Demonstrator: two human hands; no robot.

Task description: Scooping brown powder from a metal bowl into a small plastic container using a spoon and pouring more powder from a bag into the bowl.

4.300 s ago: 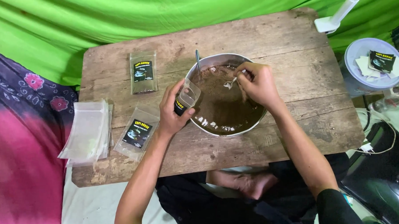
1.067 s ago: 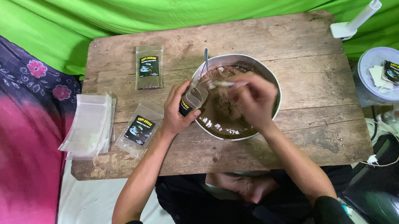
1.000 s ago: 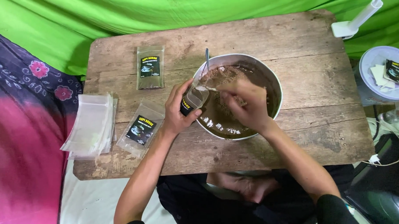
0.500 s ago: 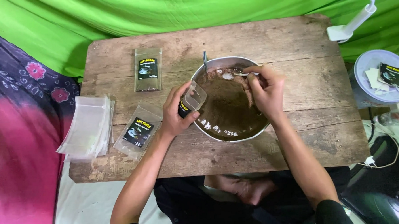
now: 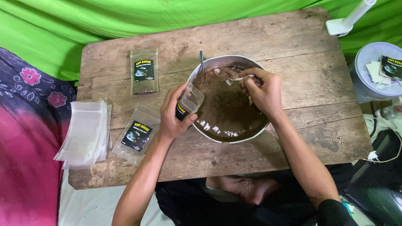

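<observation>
Left hand (image 5: 172, 116) grips an open pouch (image 5: 189, 102) at the bowl (image 5: 255, 133) rim; right hand (image 5: 265, 90) seemingly pinches a spoon (image 5: 233, 80).

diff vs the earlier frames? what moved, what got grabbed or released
The right hand with the spoon went down into the powder a second ago, then came back up to the far rim of the bowl. Nothing was taken up or let go. The left hand holds the open pouch at the near-left rim as before; the filled packet, labelled pouch and empty bags stayed put.
</observation>
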